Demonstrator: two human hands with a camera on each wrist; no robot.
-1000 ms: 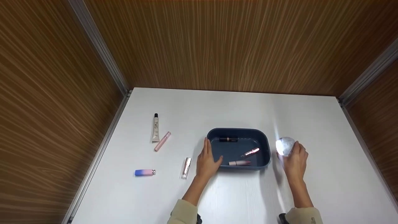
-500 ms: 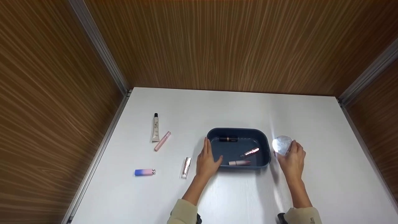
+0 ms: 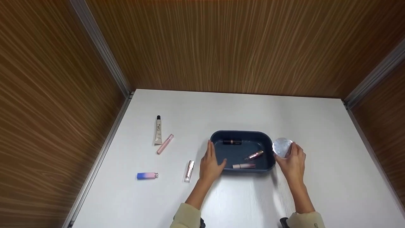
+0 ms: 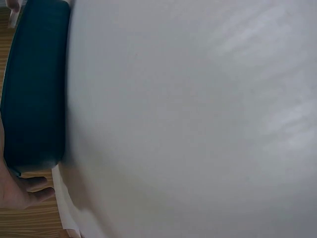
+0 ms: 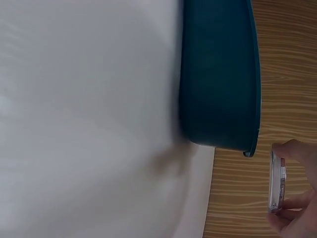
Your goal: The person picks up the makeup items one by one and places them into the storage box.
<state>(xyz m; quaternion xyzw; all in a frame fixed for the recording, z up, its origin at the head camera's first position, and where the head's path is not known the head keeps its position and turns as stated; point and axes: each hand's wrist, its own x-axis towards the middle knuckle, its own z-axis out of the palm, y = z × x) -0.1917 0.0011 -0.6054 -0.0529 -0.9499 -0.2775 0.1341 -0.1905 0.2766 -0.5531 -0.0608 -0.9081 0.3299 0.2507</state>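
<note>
In the head view my left hand (image 3: pixel 209 166) rests at the left front corner of a dark blue bin (image 3: pixel 270 148), fingers straight along its left wall, thumb spread over the front rim. Just off the bin's right side, my right hand (image 3: pixel 294 163) pinches a round silvery compact (image 3: pixel 281 147) by its edge. Side-on in the right wrist view, the compact (image 5: pixel 276 179) is thin and clear-edged, near rim height. Inside the bin lie a black tube with a gold band (image 3: pixel 232 142), a shiny pink lipstick (image 3: pixel 254 155) and a pale pink lip gloss tube (image 3: pixel 243 166).
Left of the bin on the white table (image 3: pixel 240 202) lie a beige squeeze tube (image 3: pixel 158 131), a pink tube (image 3: pixel 165 144), a blue-and-pink lipstick (image 3: pixel 147 175) and a silvery lipstick (image 3: pixel 189 171). Wood-grain panels (image 3: pixel 234 47) stand at the back and both sides.
My right hand has moved left with the compact, bringing it up to the bin's right rim, and the bright glare on it has faded. My left hand and the bin stay put.
</note>
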